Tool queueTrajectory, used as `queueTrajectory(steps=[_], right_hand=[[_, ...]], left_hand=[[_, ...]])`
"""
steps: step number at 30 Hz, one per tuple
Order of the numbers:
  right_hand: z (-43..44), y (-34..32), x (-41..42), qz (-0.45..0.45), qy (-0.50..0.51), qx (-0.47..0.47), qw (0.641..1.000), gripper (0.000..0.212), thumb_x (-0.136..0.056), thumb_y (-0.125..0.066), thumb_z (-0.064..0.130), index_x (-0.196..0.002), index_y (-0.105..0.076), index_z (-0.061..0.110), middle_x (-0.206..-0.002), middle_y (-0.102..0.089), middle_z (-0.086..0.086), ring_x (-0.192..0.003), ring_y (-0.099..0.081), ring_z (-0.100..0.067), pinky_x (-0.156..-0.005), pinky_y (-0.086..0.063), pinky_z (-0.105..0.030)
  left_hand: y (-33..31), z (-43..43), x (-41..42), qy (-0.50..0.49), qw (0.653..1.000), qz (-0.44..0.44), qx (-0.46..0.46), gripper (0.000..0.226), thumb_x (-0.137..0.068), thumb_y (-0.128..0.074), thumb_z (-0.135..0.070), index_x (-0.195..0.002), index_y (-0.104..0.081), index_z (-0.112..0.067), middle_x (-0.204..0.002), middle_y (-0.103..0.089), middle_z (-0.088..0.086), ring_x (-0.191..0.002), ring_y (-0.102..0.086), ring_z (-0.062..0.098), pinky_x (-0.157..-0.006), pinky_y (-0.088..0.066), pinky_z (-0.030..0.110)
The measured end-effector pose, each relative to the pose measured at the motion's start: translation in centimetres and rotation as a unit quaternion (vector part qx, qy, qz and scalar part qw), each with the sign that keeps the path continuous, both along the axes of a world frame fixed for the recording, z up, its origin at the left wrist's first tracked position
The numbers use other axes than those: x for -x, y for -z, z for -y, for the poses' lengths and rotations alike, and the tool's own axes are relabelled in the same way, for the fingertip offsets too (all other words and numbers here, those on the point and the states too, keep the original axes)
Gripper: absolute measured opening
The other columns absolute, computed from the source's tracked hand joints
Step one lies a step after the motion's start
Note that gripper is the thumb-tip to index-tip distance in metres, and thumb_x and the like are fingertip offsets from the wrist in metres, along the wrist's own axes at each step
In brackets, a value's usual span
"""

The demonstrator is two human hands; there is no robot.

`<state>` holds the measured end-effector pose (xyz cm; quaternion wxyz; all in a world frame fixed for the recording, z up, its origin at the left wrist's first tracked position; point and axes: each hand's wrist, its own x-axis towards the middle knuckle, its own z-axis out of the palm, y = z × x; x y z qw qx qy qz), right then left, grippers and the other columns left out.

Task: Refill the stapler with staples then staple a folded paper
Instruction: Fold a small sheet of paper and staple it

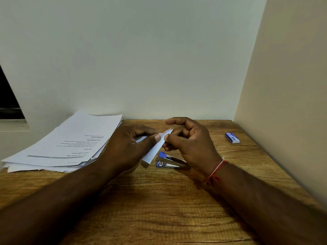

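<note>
Two forearms reach over the wooden table point(159, 200) from 6 o'clock. The left hand point(127, 145) and right hand point(191, 144) both pinch one folded paper point(154, 152), the right index finger lifted. Its long axis runs from 1 to 7 o'clock, just above one stapler point(168, 161) whose blue nose points toward 10 o'clock. One staple box point(232, 137) lies at 2 o'clock, one paper stack point(70, 142) at 10 o'clock.
</note>
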<state>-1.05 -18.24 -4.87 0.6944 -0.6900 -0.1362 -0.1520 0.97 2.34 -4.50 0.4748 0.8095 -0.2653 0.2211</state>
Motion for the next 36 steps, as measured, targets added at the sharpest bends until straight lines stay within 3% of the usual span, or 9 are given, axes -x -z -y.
queueTrajectory(steps=[9,14,20,23,26,36], right_hand=[[0.28,-0.13,-0.17,0.018,-0.006,0.014,1.0,0.039,-0.092,-0.073,-0.01,-0.123,-0.075,0.013,-0.071,-0.069,-0.011,-0.073,-0.072,-0.028,-0.079,-0.068,-0.047],[0.53,-0.43,-0.06,0.006,0.0,0.028,1.0,0.041,-0.089,-0.068,-0.016,-0.121,-0.075,0.01,-0.067,-0.065,-0.009,-0.064,-0.068,-0.023,-0.07,-0.065,-0.039],[0.51,-0.62,0.17,-0.002,0.0,0.042,0.999,0.04,-0.089,-0.066,-0.016,-0.117,-0.077,0.01,-0.068,-0.066,-0.013,-0.064,-0.068,-0.025,-0.064,-0.063,-0.033],[0.36,-0.55,0.23,-0.009,0.003,0.029,1.0,0.036,-0.089,-0.066,-0.016,-0.113,-0.079,0.009,-0.07,-0.068,-0.016,-0.064,-0.069,-0.028,-0.064,-0.063,-0.034],[0.29,-0.3,0.18,-0.034,-0.001,0.0,0.999,0.027,-0.091,-0.067,-0.013,-0.107,-0.08,0.005,-0.071,-0.07,-0.018,-0.064,-0.07,-0.029,-0.062,-0.062,-0.036],[-0.05,-0.39,0.63,-0.057,-0.018,0.0,0.998,0.024,-0.093,-0.069,-0.011,-0.109,-0.08,0.005,-0.078,-0.075,-0.022,-0.068,-0.074,-0.03,-0.065,-0.065,-0.036]], left_hand=[[0.15,-0.05,-0.12,0.001,0.999,-0.035,0.031,0.021,-0.097,-0.084,-0.024,-0.092,-0.083,-0.044,-0.091,-0.082,-0.029,-0.084,-0.073,-0.01,-0.071,-0.048,0.005],[0.26,-0.12,-0.13,-0.023,0.999,-0.029,-0.019,0.003,-0.098,-0.08,-0.041,-0.096,-0.082,-0.043,-0.092,-0.081,-0.025,-0.091,-0.071,-0.008,-0.069,-0.045,0.002],[-0.03,0.08,0.15,-0.018,0.998,-0.032,-0.054,0.025,-0.088,-0.064,-0.064,-0.1,-0.076,-0.045,-0.098,-0.075,-0.026,-0.099,-0.065,-0.012,-0.07,-0.046,0.003],[-0.15,0.03,0.34,-0.011,0.998,-0.028,-0.058,0.026,-0.091,-0.064,-0.062,-0.102,-0.077,-0.042,-0.1,-0.075,-0.025,-0.103,-0.064,-0.008,-0.071,-0.045,0.003],[-0.28,-0.15,0.46,-0.004,0.996,-0.036,-0.084,0.005,-0.103,-0.071,-0.045,-0.105,-0.076,-0.046,-0.101,-0.075,-0.028,-0.104,-0.064,-0.008,-0.075,-0.044,0.002],[-0.36,-0.18,0.77,-0.013,0.996,-0.019,-0.088,0.018,-0.101,-0.078,-0.035,-0.093,-0.071,-0.05,-0.095,-0.074,-0.025,-0.098,-0.065,-0.009,-0.071,-0.046,0.005]])
